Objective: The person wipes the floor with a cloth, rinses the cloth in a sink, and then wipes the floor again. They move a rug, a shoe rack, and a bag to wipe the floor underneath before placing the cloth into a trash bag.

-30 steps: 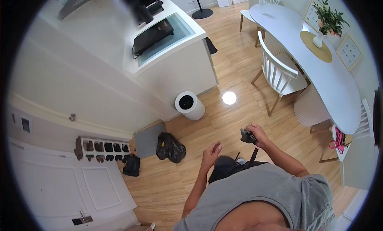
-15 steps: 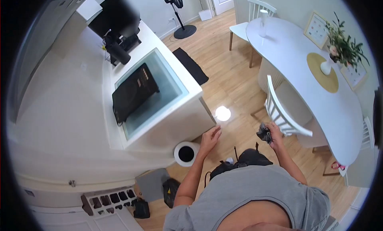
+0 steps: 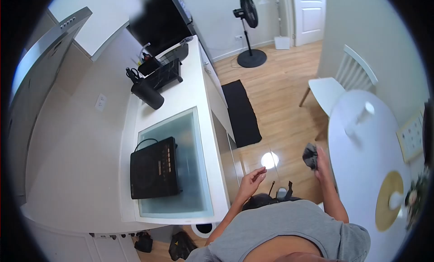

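My right hand (image 3: 322, 163) is closed around a crumpled dark grey cloth (image 3: 310, 156), held out between the counter and the white oval table. My left hand (image 3: 251, 184) hangs in the air beside the counter's front edge, its fingers loosely bent and nothing visible in them. To its left, a black portable cooktop (image 3: 156, 168) lies on the counter's glass panel (image 3: 195, 180). Neither hand touches the counter or the table.
On the white counter (image 3: 183, 99) stand a black utensil holder (image 3: 148, 94) and a dark rack (image 3: 168, 75). A black mat (image 3: 242, 113) lies on the wooden floor, with a standing fan (image 3: 252, 57) beyond. The oval table (image 3: 357, 165) and a white chair (image 3: 332, 92) are on the right.
The view has moved forward along the counter, so the cooktop and mat appear nearer. The cloth stays in my right hand. My left hand remains empty beside the counter.
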